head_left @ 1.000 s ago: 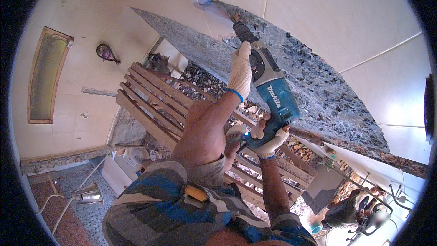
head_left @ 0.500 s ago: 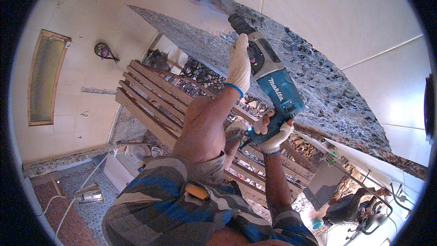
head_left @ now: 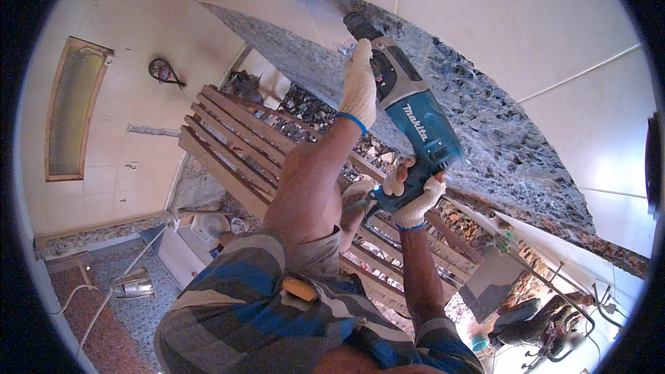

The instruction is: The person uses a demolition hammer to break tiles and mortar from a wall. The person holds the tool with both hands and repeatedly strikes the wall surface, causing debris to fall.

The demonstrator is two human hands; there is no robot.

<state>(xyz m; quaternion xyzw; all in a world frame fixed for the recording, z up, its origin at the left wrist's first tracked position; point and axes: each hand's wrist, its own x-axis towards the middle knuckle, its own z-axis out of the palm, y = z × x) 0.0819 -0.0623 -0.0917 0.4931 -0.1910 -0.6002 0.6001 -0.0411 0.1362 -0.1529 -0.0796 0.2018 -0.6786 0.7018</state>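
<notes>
- Left hand [head_left: 360, 86] wraps the teal rotary hammer [head_left: 409, 121] near its nose; right hand [head_left: 415, 201] clasps the rear handle, both grips closed.
- Best to lean steadily toward twelve o'clock, bit square to the chipped wall [head_left: 485, 131].

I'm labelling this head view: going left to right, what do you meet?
Framed window panel → wooden slatted pallet → left hand → teal rotary hammer → stripped rough wall patch → crouching person.
</notes>
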